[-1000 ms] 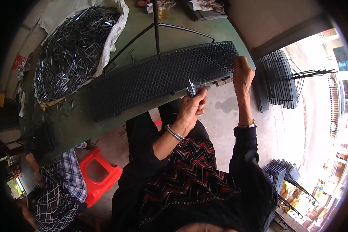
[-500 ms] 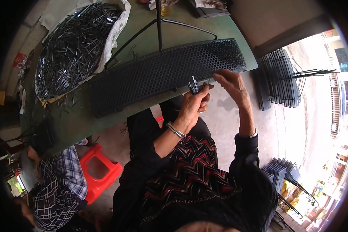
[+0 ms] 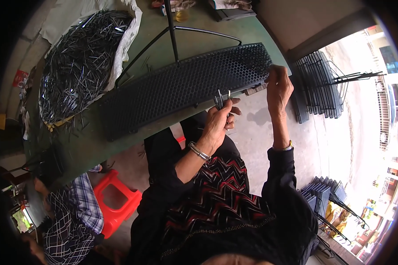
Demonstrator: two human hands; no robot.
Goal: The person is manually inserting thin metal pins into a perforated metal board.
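Now shifted rightward, the right hand (image 3: 280, 92) is narrowly curled, contents indiscernible, by the right end of the mesh panel (image 3: 185, 86) on the table (image 3: 152, 21), while metal pins (image 3: 220, 100) are clasped by the left hand (image 3: 216, 124).

1. Can't read any text, label, brand, number or sign.
2. Can see a red patch (image 3: 20, 78) beyond the table's (image 3: 152, 39) left edge; too small and blurred to read.
3. Can see a yellow strip (image 3: 59, 122) on the sack's (image 3: 118, 66) near rim, by the table's left edge; can't tell whether printed.
4. Can't make out signs on the street (image 3: 358, 110) past the table's right edge: glare.
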